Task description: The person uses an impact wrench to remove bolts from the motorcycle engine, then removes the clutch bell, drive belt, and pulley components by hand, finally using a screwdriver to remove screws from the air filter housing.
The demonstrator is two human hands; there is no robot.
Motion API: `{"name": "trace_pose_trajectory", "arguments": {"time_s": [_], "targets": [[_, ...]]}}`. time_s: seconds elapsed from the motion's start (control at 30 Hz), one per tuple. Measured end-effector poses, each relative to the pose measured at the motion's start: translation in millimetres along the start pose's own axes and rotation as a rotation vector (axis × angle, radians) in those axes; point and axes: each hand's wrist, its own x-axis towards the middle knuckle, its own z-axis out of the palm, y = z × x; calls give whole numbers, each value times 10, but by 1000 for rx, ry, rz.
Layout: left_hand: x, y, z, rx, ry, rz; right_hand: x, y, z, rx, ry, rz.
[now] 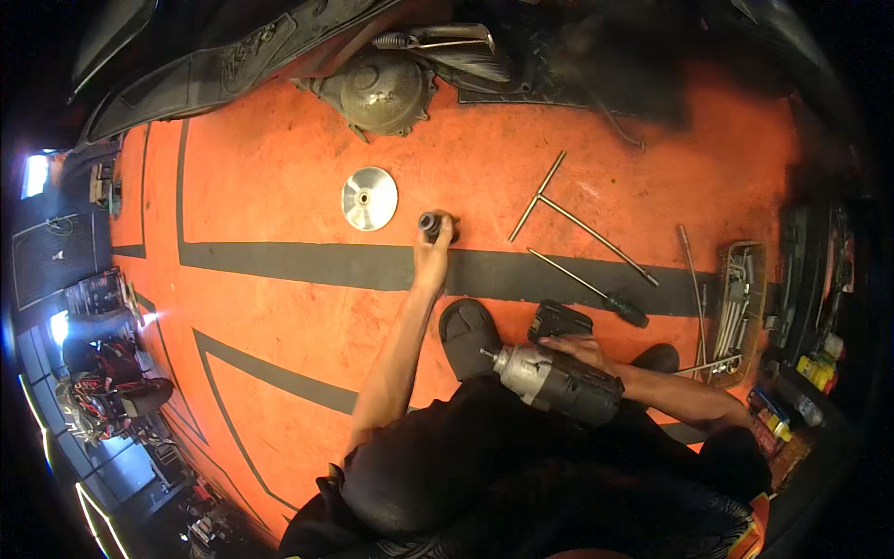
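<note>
My left hand [436, 244] reaches out over the dark floor stripe, its fingers wrapped round a short dark cylindrical part [428, 223] with a ringed metal end. Just left of it a shiny round metal disc [370, 198] with a small centre hub lies flat on the floor. Close to my body, my right hand [582, 350] grips a cordless impact wrench [559, 380]. Its metal nose points left, with a bare drive tip, and its black battery shows beyond my fingers. A T-handle wrench [587, 227] and a screwdriver [591, 289] lie on the floor ahead of my right hand.
The orange floor [270, 196] carries dark stripes. A grimy round metal engine cover [384, 93] lies at the far side, beside dark vehicle panels [270, 56]. At right stands a tray [756, 284] of wrenches. My shoe [468, 337] is between my arms. A motorcycle [107, 382] stands far left.
</note>
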Motion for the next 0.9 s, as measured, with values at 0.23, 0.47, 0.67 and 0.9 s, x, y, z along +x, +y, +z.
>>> {"name": "trace_pose_trajectory", "arguments": {"time_s": [0.23, 0.47, 0.67, 0.9], "targets": [[86, -105, -132, 673, 305, 277, -69, -83, -157, -323, -84, -143], [6, -82, -359, 357, 296, -50, 17, 14, -219, -296, -11, -101], [-57, -30, -425, 115, 237, -92, 17, 71, -170, -484, -110, -164], [-86, -110, -594, 649, 225, -42, 5, 92, -208, -465, -68, -65]]}}
